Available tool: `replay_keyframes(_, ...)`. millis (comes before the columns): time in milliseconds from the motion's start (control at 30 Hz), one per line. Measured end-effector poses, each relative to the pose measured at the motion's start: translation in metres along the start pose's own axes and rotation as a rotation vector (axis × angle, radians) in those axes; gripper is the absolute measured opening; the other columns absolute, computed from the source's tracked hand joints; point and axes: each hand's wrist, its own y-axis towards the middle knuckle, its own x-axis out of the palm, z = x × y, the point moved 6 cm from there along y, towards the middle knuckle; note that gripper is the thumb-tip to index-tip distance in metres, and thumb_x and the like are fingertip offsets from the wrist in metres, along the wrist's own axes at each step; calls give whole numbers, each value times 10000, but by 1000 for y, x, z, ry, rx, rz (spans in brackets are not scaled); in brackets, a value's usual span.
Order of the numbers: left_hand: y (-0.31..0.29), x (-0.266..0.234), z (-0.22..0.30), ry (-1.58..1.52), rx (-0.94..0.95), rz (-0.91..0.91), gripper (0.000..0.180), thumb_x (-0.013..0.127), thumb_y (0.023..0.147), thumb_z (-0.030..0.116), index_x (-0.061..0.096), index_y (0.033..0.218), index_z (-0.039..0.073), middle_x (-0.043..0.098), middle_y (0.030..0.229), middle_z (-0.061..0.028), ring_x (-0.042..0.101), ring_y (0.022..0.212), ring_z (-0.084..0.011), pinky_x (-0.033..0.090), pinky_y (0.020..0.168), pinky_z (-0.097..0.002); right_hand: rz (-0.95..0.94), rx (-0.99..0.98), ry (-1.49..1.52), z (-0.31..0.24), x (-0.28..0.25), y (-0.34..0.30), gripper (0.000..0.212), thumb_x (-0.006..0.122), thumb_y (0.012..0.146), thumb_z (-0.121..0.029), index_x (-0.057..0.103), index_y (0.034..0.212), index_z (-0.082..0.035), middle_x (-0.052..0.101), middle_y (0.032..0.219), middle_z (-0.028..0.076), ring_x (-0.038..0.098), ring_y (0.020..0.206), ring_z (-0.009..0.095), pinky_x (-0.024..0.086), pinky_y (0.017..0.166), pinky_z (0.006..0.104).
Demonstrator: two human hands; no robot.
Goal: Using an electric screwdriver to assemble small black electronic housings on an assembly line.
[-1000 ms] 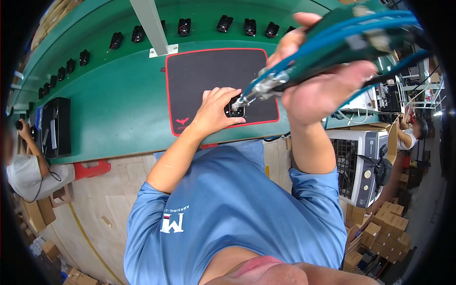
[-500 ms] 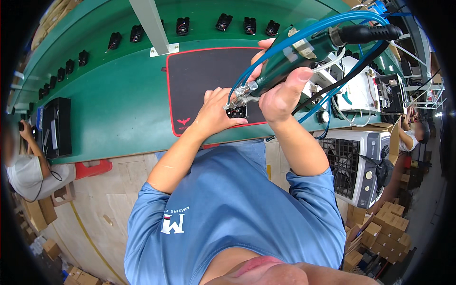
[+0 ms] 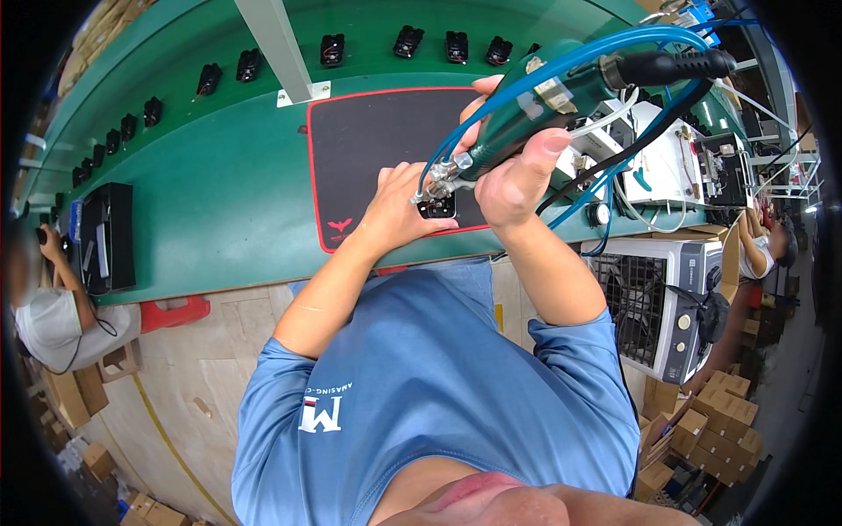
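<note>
A green power screwdriver (image 3: 517,127) with blue hoses and a black cable sits in my right hand (image 3: 517,180), whose fingers wrap round its body. The tool leans, with its metal nose down at a small black device (image 3: 438,209) with an open inside and fine wiring. On the other side of that device is my left hand (image 3: 395,209), gripping it between thumb and fingers against the black mat (image 3: 368,131). Tool nose and left fingers partly cover the device, so I cannot tell whether the bit touches a screw.
Several similar black units (image 3: 332,50) line the far green strip, behind a grey post (image 3: 276,44). A white machine (image 3: 662,162) stands right on the green bench (image 3: 219,210). An air cooler (image 3: 653,307) is beside me. One co-worker (image 3: 57,307) sits left, another (image 3: 759,250) right.
</note>
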Motion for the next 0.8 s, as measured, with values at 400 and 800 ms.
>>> replay_keyframes(400, -1, 3, -3, -1, -19, -24, 782, 912, 561, 326, 591, 1236, 96, 599, 1174, -62, 533, 1022, -260, 362, 885, -389, 4, -12, 9, 0, -2, -1, 994, 307, 857, -841, 525, 1125, 91, 585, 636, 61, 555, 622, 132, 446, 525, 234)
replay_keyframes(800, 0, -1, -1, -36, -67, -8, 762, 912, 565, 329, 601, 1220, 98, 602, 1179, -54, 535, 1024, -258, 362, 893, -383, 7, -5, 18, 1, -2, -2, 1010, 316, 848, -848, 524, 1121, 102, 581, 633, 55, 536, 598, 128, 432, 531, 225)
